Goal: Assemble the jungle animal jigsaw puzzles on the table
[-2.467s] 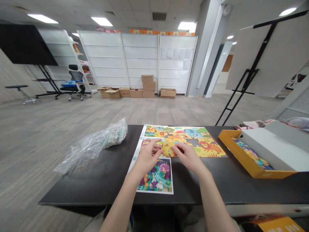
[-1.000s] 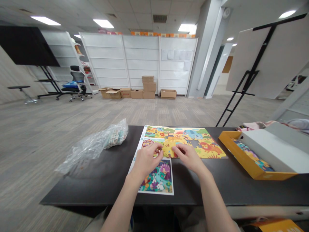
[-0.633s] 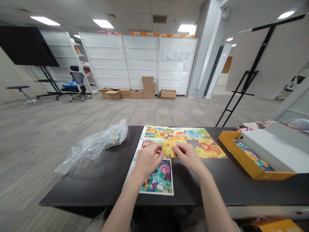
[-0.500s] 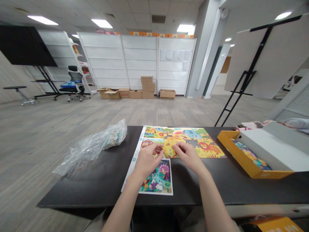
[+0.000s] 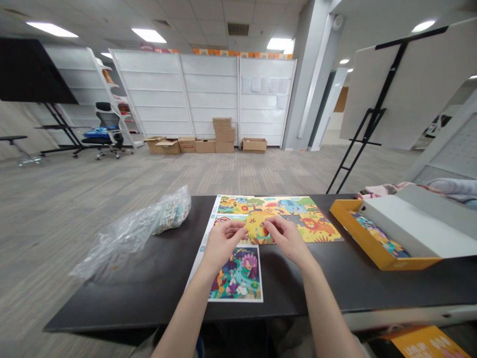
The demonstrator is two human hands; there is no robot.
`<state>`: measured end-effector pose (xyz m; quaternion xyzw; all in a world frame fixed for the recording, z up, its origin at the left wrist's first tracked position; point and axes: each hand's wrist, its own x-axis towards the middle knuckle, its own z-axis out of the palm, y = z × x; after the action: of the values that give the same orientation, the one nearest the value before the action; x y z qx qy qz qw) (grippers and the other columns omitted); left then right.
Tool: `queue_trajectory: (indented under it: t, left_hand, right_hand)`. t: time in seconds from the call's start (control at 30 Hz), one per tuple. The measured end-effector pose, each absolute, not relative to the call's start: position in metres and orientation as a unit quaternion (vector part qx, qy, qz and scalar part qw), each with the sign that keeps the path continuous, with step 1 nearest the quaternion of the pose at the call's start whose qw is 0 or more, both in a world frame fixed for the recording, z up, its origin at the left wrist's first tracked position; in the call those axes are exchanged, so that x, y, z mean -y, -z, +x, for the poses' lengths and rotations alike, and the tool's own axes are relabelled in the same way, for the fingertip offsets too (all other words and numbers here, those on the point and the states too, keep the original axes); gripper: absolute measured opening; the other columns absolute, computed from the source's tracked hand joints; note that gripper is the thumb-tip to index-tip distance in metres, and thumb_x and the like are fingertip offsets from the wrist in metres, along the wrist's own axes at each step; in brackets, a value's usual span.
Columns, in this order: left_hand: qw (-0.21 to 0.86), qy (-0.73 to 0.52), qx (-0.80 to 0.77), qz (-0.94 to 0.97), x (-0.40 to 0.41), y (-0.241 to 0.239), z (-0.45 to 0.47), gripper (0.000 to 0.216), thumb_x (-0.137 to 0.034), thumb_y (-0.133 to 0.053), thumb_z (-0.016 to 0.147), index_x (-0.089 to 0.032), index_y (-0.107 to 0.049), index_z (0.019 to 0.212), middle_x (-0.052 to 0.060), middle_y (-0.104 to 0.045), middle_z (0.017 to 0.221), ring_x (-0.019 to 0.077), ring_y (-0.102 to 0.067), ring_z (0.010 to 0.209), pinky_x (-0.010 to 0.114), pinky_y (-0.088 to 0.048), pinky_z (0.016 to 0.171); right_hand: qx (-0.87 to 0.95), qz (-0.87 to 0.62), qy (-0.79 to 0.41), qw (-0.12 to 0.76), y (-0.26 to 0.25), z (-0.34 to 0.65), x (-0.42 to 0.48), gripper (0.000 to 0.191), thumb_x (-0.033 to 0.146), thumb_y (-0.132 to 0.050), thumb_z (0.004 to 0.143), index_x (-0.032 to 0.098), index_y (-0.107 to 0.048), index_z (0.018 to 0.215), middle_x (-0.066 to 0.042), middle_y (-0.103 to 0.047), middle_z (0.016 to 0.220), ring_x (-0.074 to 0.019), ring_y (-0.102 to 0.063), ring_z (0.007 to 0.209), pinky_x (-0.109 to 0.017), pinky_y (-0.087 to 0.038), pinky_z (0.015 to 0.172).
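A yellow jigsaw puzzle piece (image 5: pixel 255 224) is between my two hands, above the lower left part of a partly assembled animal jigsaw puzzle (image 5: pixel 319 226). My left hand (image 5: pixel 224 243) pinches the piece's left edge, thumb and fingers close together. At its right edge, my right hand (image 5: pixel 288 239) pinches it too. The puzzle shows a blue elephant and orange lions, with a dark gap near its middle. Left of it and partly under my left hand lies a printed picture sheet (image 5: pixel 238 273) with several scenes. My wrists and the piece hide some of both.
A clear plastic bag (image 5: pixel 149 223) of puzzle pieces lies at the left of the black table (image 5: pixel 122 303). To the right stands an open yellow box (image 5: pixel 357 236) with colourful pieces inside. Cloth (image 5: pixel 383 191) lies behind the box. Cardboard boxes (image 5: pixel 223 134) line the far shelves.
The yellow piece now shows plainly between my hands, and my left fingers have closed in on its edge. The whole view has shifted a little, so most things sit further left.
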<state>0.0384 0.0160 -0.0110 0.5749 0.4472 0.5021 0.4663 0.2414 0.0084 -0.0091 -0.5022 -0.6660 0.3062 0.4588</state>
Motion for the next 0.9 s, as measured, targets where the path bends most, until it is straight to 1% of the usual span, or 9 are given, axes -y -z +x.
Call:
queue_trajectory:
  t: [0.1,0.17,0.27,0.33,0.47,0.57,0.63,0.8,0.9]
  left_hand:
    - [0.470,-0.509,-0.455,0.559,-0.017,0.011,0.035,0.028,-0.036,-0.081,0.070,-0.014,-0.072,0.086,0.008,-0.078,0.078,0.0249,-0.077,0.076,0.036,-0.063,0.076]
    - [0.472,-0.514,-0.457,0.551,-0.017,0.011,0.031,0.031,-0.037,-0.082,0.069,-0.014,-0.073,0.087,0.008,-0.079,0.082,0.0249,-0.077,0.078,0.036,-0.063,0.077]
    - [0.475,-0.510,-0.466,0.546,-0.018,0.011,0.025,0.033,-0.038,-0.083,0.068,-0.013,-0.073,0.087,0.008,-0.078,0.082,0.0239,-0.076,0.075,0.035,-0.063,0.074]
    - [0.476,-0.505,-0.475,0.541,-0.019,0.011,0.021,0.035,-0.039,-0.084,0.068,-0.012,-0.073,0.087,0.009,-0.079,0.084,0.0231,-0.076,0.074,0.033,-0.063,0.071]
    - [0.485,-0.501,-0.487,0.527,-0.020,0.010,0.013,0.038,-0.041,-0.083,0.069,-0.012,-0.073,0.091,0.012,-0.078,0.099,0.0221,-0.076,0.079,0.030,-0.063,0.068]
    - [0.499,-0.492,-0.488,0.521,-0.020,0.009,0.011,0.040,-0.041,-0.083,0.069,-0.011,-0.073,0.093,0.011,-0.079,0.094,0.0218,-0.075,0.078,0.031,-0.063,0.068]
    - [0.501,-0.492,-0.485,0.521,-0.019,0.009,0.013,0.039,-0.040,-0.083,0.069,-0.012,-0.073,0.092,0.010,-0.079,0.089,0.0221,-0.075,0.077,0.031,-0.063,0.068]
    - [0.502,-0.492,-0.480,0.525,-0.019,0.007,0.019,0.038,-0.039,-0.085,0.067,-0.012,-0.073,0.090,0.009,-0.078,0.078,0.0231,-0.076,0.076,0.029,-0.061,0.067]
    - [0.500,-0.487,-0.477,0.534,-0.020,0.006,0.023,0.035,-0.038,-0.084,0.067,-0.013,-0.072,0.089,0.009,-0.078,0.078,0.0243,-0.077,0.077,0.031,-0.062,0.069]
  right_hand:
    - [0.656,-0.489,-0.330,0.470,0.012,0.239,-0.009,0.018,0.037,-0.060,0.089,0.020,-0.064,0.093,-0.002,-0.070,0.076,-0.0160,-0.064,0.067,-0.027,-0.048,0.062]
    - [0.660,-0.492,-0.323,0.467,0.015,0.236,-0.010,0.016,0.033,-0.062,0.088,0.020,-0.064,0.096,-0.003,-0.072,0.079,-0.0170,-0.067,0.071,-0.028,-0.050,0.065]
    - [0.666,-0.505,-0.307,0.456,0.020,0.228,-0.012,0.015,0.028,-0.062,0.087,0.021,-0.062,0.099,-0.003,-0.073,0.081,-0.0169,-0.068,0.070,-0.028,-0.051,0.064]
    - [0.670,-0.505,-0.310,0.448,0.023,0.222,-0.011,0.018,0.025,-0.062,0.087,0.021,-0.060,0.105,-0.002,-0.073,0.082,-0.0166,-0.069,0.070,-0.029,-0.051,0.065]
    - [0.684,-0.497,-0.303,0.440,0.026,0.211,-0.010,0.029,0.021,-0.060,0.089,0.023,-0.055,0.118,-0.002,-0.075,0.086,-0.0182,-0.071,0.079,-0.030,-0.051,0.070]
    - [0.682,-0.507,-0.287,0.442,0.028,0.209,-0.010,0.035,0.019,-0.060,0.088,0.023,-0.054,0.123,-0.002,-0.075,0.088,-0.0193,-0.071,0.081,-0.031,-0.052,0.071]
    - [0.677,-0.514,-0.283,0.444,0.028,0.211,-0.010,0.032,0.019,-0.060,0.088,0.023,-0.056,0.120,-0.002,-0.075,0.088,-0.0196,-0.071,0.079,-0.031,-0.052,0.070]
    - [0.656,-0.519,-0.293,0.463,0.028,0.224,-0.011,0.013,0.023,-0.056,0.090,0.022,-0.062,0.102,-0.004,-0.076,0.089,-0.0198,-0.073,0.082,-0.030,-0.053,0.070]
    - [0.640,-0.530,-0.288,0.476,0.026,0.231,-0.011,0.013,0.028,-0.053,0.093,0.021,-0.063,0.099,-0.006,-0.076,0.090,-0.0204,-0.073,0.082,-0.030,-0.054,0.069]
